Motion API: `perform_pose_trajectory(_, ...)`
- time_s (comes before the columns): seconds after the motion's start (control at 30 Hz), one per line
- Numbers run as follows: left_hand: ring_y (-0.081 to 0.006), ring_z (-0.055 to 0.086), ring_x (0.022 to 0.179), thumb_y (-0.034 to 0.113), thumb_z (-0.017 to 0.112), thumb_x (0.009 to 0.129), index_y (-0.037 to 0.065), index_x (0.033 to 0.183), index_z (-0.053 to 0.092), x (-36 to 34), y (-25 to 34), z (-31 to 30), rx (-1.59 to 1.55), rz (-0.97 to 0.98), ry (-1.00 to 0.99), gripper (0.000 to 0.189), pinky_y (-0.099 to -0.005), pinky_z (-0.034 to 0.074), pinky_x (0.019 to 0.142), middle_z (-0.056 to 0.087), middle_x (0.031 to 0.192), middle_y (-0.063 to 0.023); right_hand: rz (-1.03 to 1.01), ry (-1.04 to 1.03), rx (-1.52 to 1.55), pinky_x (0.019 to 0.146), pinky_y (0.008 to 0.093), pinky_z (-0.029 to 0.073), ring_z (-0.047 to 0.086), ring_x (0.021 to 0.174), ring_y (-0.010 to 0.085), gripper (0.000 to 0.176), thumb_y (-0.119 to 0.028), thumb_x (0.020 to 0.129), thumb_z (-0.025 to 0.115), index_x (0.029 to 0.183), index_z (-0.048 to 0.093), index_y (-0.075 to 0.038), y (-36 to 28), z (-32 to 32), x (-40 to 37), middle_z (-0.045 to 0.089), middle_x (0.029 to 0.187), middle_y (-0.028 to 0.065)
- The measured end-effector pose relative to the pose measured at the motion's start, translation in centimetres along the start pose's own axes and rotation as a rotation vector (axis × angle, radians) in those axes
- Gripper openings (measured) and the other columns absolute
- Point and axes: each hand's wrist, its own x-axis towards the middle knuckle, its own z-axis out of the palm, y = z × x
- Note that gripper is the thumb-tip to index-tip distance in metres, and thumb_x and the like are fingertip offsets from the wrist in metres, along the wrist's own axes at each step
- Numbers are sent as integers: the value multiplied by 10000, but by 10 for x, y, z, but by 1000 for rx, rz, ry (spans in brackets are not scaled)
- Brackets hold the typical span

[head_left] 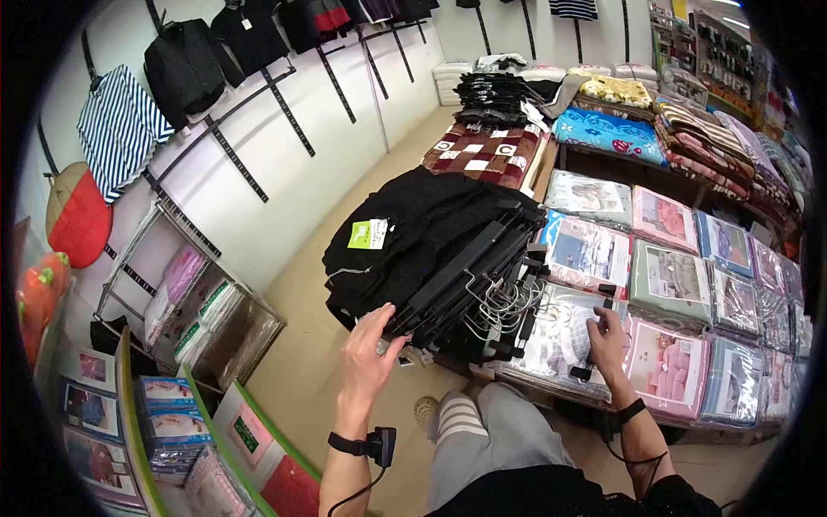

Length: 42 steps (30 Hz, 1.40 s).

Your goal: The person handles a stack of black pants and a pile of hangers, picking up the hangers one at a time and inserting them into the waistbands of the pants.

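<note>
A pile of black garments (405,220) with a green-and-white tag (368,234) lies in front of me. Several black clip hangers (469,267) with metal hooks (504,302) run along its right side. At the pile's near edge is my left hand (370,349), fingers stretched and thumb apart, its fingertips against the black cloth. My right hand (608,339) is over the packaged bedding, its fingers curled at the middle of a separate hanger. One black clip (581,373) of that hanger shows below the fingers, another above. Its bar is mostly hidden.
Packaged bedding sets (670,277) stand in rows on the right. Folded blankets (607,133) and a stack of black items (493,96) lie farther back. Clothes hang along the left wall, including a striped shirt (123,129). Green-edged shelves (258,431) stand at lower left.
</note>
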Motion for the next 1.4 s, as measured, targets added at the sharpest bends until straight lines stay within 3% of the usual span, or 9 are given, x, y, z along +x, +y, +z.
perform_pose_trajectory(0.13, -367, 724, 1189, 70, 901, 804, 42, 1389, 690, -4, -8, 3, 26, 75, -7, 622, -450, 576, 1036, 750, 1307, -171, -18, -213, 96, 803, 311, 580, 688, 925, 176, 320, -113, 978, 744, 1281, 701, -18, -80, 0, 67, 720, 1200, 104)
perform_pose_trajectory(0.37, -387, 726, 1180, 59, 844, 876, 26, 1406, 659, 0, -3, 1, 82, 102, 40, 563, -457, 588, 1005, 741, 1316, -200, -737, -165, -122, 1027, 456, 560, 689, 1193, 391, 422, -129, 961, 726, 1366, 673, -24, -218, 18, 151, 705, 1337, 195)
perform_pose_trajectory(0.47, -384, 725, 1167, 72, 843, 877, 39, 1385, 665, -1, -8, 6, 84, 94, 67, 539, -459, 588, 1000, 746, 1299, -184, -891, -306, -228, 1118, 480, 516, 641, 1289, 427, 484, -100, 924, 682, 1402, 650, -24, -239, 34, 174, 686, 1378, 226)
perform_pose_trajectory(0.6, -386, 737, 1126, 70, 830, 883, 56, 1373, 670, 1, -12, 0, 44, 26, 12, 516, -455, 596, 960, 758, 1258, -176, -739, -701, -302, 1140, 483, 510, 638, 1295, 434, 579, -119, 848, 649, 1418, 639, -19, -256, 46, 202, 645, 1440, 246)
perform_pose_trajectory(0.67, -389, 744, 1094, 65, 825, 886, 68, 1374, 671, 1, -15, 1, 14, -61, -41, 512, -453, 598, 921, 766, 1226, -175, -761, -698, -310, 1144, 491, 505, 643, 1290, 429, 589, -151, 845, 673, 1420, 640, -23, -260, 49, 209, 651, 1433, 242)
perform_pose_trajectory(0.73, -393, 749, 1062, 56, 819, 889, 81, 1378, 669, 4, -20, -1, -17, -173, -104, 512, -451, 596, 880, 772, 1193, -176, -778, -686, -373, 1130, 469, 515, 640, 1304, 400, 607, -169, 877, 749, 1458, 620, -46, -266, 50, 208, 668, 1406, 213)
perform_pose_trajectory(1.0, -340, 783, 1044, 35, 877, 842, 65, 1356, 727, 1, -23, -3, -72, 8, -28, 536, -388, 634, 882, 783, 1218, -178, -1275, -489, -666, 864, 491, 594, 742, 991, 354, 234, -212, 875, 788, 1012, 672, -63, -267, 61, 222, 748, 1015, 103)
perform_pose_trajectory(1.17, -342, 783, 1004, 58, 866, 865, 123, 1436, 686, 6, -17, -17, 44, 113, -101, 603, -406, 650, 864, 779, 1233, -169, -1314, -442, -591, 858, 468, 600, 736, 1013, 341, 204, -211, 915, 746, 1036, 662, -69, -261, 63, 218, 734, 1045, 106)
perform_pose_trajectory(1.4, -287, 777, 813, 120, 841, 918, 110, 1402, 715, 14, -6, -28, 26, -65, -125, 500, -369, 604, 729, 805, 1169, -163, -1272, -473, -531, 852, 480, 603, 739, 1018, 353, 206, -194, 917, 752, 1052, 659, -70, -264, 63, 217, 742, 1057, 113)
